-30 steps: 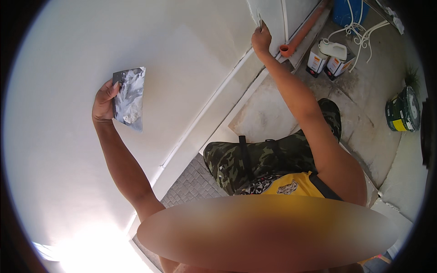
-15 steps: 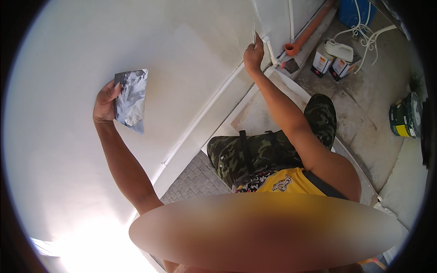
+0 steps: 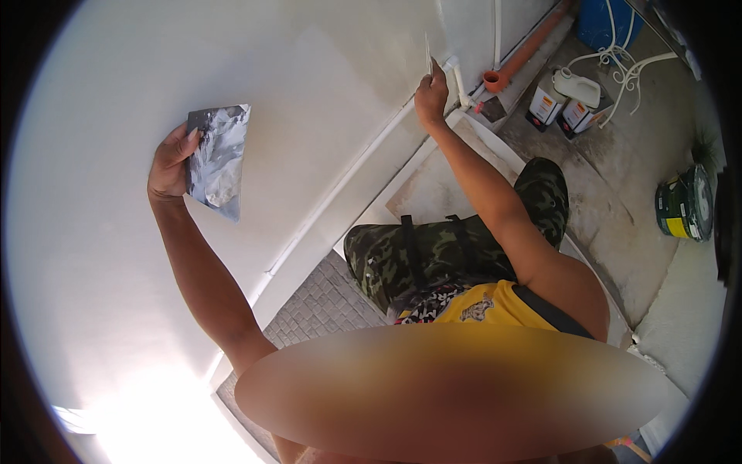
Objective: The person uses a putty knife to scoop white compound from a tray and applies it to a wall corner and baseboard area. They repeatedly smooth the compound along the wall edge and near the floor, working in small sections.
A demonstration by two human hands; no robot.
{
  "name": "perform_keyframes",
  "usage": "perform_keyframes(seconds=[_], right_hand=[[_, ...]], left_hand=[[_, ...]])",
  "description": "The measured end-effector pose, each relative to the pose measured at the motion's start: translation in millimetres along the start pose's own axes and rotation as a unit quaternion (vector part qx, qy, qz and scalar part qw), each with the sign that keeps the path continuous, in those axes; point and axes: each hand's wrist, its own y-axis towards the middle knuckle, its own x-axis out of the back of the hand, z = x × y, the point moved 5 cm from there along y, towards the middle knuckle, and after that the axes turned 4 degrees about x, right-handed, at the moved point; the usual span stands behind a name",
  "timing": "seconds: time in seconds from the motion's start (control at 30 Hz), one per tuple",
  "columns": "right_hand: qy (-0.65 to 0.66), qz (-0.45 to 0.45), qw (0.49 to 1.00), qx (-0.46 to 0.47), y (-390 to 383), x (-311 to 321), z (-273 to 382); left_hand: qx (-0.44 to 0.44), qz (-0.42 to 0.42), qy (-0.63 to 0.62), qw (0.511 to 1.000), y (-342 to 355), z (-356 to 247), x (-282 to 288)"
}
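Observation:
My left hand (image 3: 171,158) grips a dark square-edged plate (image 3: 216,155) smeared with white and grey paste, held out before the white wall (image 3: 116,232). Up at the upper middle, my right hand (image 3: 430,100) is closed on a thin metal blade (image 3: 427,54), seen nearly edge-on at the wall beside a faint damp-looking patch. A white pipe (image 3: 348,174) runs diagonally along the wall below both hands. My camouflage-clad legs (image 3: 433,255) rest bent over a pale slab (image 3: 464,170).
At the upper right are an orange pipe (image 3: 525,54), a blue container (image 3: 604,23), two tins (image 3: 545,104) with a white jug (image 3: 580,89) on top, and curled white metalwork (image 3: 622,62). A green bucket (image 3: 680,205) stands at the right; grey pavers (image 3: 309,301) show below the wall.
My right hand has moved down and left along the wall with the blade, then slightly changed angle. My left hand and plate have shifted a little up and left since half a second ago.

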Motion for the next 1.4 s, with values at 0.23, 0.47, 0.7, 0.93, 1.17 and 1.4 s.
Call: perform_keyframes(seconds=[0.23,0.47,0.7,0.93,1.17,1.4], right_hand=[[-0.109,-0.019,0.993,0.045,70,-14,-8],[-0.001,0.056,0.995,0.077,-34,-10,46],[-0.002,-0.003,1.000,-0.002,54,15,9],[-0.071,0.005,0.993,0.095,18,-31,52],[0.042,0.032,0.999,-0.009,-28,13,55],[-0.034,-0.008,0.999,0.042,66,11,-13]], left_hand=[[0.001,-0.006,0.018,1.000,2,0,1],[-0.004,-0.002,0.003,1.000,2,0,-3],[-0.004,-0.008,0.002,1.000,3,1,-3],[-0.004,-0.017,0.000,1.000,3,2,0],[-0.010,-0.019,-0.007,1.000,2,3,1],[-0.007,-0.004,0.003,1.000,3,5,3]])
